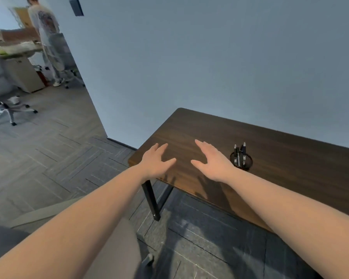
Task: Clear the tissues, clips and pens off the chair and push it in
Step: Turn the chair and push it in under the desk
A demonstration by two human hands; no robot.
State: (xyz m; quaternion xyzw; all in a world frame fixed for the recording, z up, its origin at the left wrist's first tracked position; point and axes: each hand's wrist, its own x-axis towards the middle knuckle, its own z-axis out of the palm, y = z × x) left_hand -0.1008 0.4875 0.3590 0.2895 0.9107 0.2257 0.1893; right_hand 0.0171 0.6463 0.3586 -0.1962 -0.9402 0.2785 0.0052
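A dark wooden bench point(270, 154) fills the right half; the grey chair point(117, 248) sits at 7 o'clock. Both arms reach forward, left hand point(155, 160) and right hand point(214, 160) spread, empty, palms down. Pens point(240, 153) stand in a mesh cup point(241, 161) at the right hand's 3 o'clock. No legible writing.

desk point(270, 158): dark wood grain, smooth, faint sheen
desk leg point(151, 200): black metal, matt
pen cup point(241, 161): black wire mesh
pens point(240, 153): black, glossy, silver tips
chair point(117, 244): beige-grey cloth, matt
floor point(48, 164): grey carpet tiles, rough
wall point(210, 57): painted, matt, smooth
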